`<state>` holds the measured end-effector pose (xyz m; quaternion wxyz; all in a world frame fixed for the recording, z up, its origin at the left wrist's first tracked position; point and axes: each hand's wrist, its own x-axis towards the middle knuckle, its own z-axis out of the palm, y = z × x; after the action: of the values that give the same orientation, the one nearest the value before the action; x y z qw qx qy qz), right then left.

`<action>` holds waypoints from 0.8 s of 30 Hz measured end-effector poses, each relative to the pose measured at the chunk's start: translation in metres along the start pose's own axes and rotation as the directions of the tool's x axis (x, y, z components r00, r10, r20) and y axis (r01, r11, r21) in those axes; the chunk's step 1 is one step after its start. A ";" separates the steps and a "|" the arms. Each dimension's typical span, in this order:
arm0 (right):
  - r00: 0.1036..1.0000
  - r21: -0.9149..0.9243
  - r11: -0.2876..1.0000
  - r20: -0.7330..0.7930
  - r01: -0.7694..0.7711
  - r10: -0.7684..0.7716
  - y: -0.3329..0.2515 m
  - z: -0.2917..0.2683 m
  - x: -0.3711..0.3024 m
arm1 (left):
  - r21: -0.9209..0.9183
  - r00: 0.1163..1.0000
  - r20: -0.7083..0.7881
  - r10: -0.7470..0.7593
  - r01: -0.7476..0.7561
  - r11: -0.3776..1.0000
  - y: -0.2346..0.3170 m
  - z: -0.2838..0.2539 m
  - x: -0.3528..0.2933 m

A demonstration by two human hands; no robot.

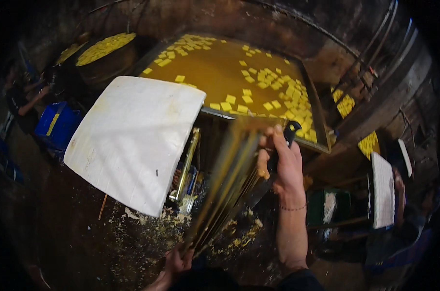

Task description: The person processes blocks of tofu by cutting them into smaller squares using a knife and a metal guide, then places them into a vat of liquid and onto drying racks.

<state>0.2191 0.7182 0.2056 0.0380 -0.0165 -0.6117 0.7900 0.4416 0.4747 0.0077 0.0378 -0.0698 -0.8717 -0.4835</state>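
A slatted wooden rack, smeared by motion, stands tilted between my two hands. My left hand, partly cut off by dark shadow near the bottom edge, is closed round its near end. My right hand is at the far end, its fingers curled. In it is a black handle with a hole at its end; the rest of that tool is mostly hidden, with perhaps a grey blade below. To the left of the rack lies a large, smooth white slab, with a dark speck near its front edge.
Beyond is a wide vat of brown-yellow liquid with many yellow squares floating. A shiny metal tube and crumbs lie beside the slab. A blue crate and a person are at left; another white slab is at right.
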 end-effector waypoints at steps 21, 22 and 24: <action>0.674 -0.527 0.837 0.673 0.148 0.304 0.139 0.011 0.353 | -0.742 0.297 -0.662 -0.688 -0.134 0.657 -0.069 -0.124 0.185; 0.659 -0.453 0.862 0.724 0.227 0.206 0.150 0.019 0.366 | -0.718 0.281 -0.686 -0.671 -0.119 0.685 -0.074 -0.118 0.190; 0.618 -0.375 0.876 0.777 0.303 0.119 0.165 0.027 0.389 | -0.696 0.171 -0.713 -0.680 -0.048 0.717 -0.061 -0.114 0.222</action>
<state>-0.1771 0.6825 0.0611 -0.1946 0.3517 -0.7390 0.5407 0.2129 0.3653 0.0465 0.4226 0.4272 -0.4601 -0.6536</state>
